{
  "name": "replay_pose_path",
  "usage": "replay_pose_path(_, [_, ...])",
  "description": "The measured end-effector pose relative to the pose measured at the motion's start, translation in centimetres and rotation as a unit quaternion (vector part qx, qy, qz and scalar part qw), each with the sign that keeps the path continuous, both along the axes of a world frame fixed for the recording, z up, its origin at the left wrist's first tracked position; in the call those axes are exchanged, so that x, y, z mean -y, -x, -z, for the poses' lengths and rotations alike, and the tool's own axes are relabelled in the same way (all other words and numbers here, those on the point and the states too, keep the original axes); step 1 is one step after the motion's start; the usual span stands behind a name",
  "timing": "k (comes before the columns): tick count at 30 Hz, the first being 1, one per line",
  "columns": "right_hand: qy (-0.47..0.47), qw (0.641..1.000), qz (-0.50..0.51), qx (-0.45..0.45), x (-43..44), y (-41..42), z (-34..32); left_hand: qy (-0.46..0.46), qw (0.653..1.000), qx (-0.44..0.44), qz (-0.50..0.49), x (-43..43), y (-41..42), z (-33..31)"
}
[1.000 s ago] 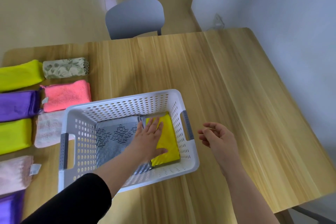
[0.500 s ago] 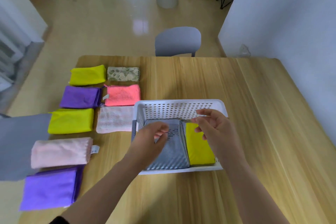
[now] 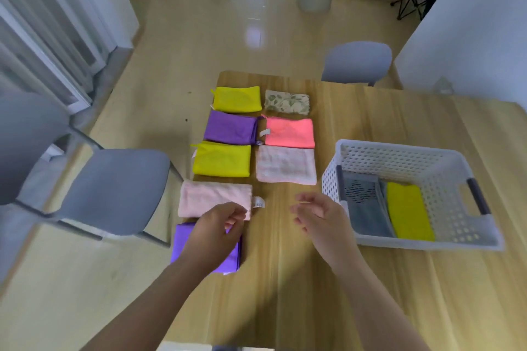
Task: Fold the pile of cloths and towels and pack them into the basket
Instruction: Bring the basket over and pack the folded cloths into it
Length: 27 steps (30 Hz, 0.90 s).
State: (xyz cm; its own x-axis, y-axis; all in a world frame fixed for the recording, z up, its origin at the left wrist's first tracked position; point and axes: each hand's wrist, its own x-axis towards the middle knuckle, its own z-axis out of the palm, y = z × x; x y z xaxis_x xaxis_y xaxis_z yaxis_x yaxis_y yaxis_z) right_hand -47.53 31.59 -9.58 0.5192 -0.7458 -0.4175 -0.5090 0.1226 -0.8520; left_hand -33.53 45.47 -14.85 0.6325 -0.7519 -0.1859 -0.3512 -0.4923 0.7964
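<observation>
A white perforated basket (image 3: 399,157) stands on the table at the right. Inside it lie a folded grey patterned cloth (image 3: 362,208) and a folded yellow cloth (image 3: 407,214), side by side. Several folded cloths lie in two columns on the left part of the table. My left hand (image 3: 216,231) hovers with loosely curled fingers over the near purple cloth (image 3: 182,248) and the near edge of the pale pink towel (image 3: 211,199); it holds nothing. My right hand (image 3: 319,216) hangs above bare wood left of the basket, fingers relaxed and empty.
Further back lie a yellow cloth (image 3: 222,162), a light pink cloth (image 3: 285,164), a purple cloth (image 3: 229,128), a coral cloth (image 3: 289,132), another yellow cloth (image 3: 238,98) and a leaf-print cloth (image 3: 286,101). Grey chairs stand at the left (image 3: 114,188) and far side (image 3: 356,63).
Both hands have left the basket and moved left toward the folded cloths. The view has swung left and up, so the basket now sits at the right.
</observation>
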Motion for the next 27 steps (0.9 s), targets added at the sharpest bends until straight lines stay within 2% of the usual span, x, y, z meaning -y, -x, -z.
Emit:
replay_pose_path(8, [-0.016,0.996,-0.060,-0.069,-1.7,-3.6,4.0,-0.066,0.998,-0.015,-0.020,-4.0,-3.3,3.1])
replay_pose_path(11, [0.011,0.989,-0.101,-0.110,-0.9,-5.1,5.5,-0.113,0.993,0.017,-0.024,-4.5,-4.2,5.1])
replay_pose_path(15, [0.062,0.973,-0.176,-0.133,0.3,-7.6,7.0,-0.182,0.980,0.077,0.032,-4.2,-5.6,7.3])
replay_pose_path(21, [0.167,0.919,-0.320,-0.160,0.8,-12.1,10.5,-0.277,0.947,0.131,0.102,-3.0,-6.9,9.7])
replay_pose_path(25, [0.212,0.870,-0.402,-0.190,0.6,-14.8,12.5,-0.313,0.926,0.171,0.123,-2.8,-7.1,10.6])
replay_pose_path(27, [0.225,0.857,-0.423,-0.190,0.5,-15.6,13.3,-0.335,0.915,0.182,0.132,-2.8,-7.0,10.8])
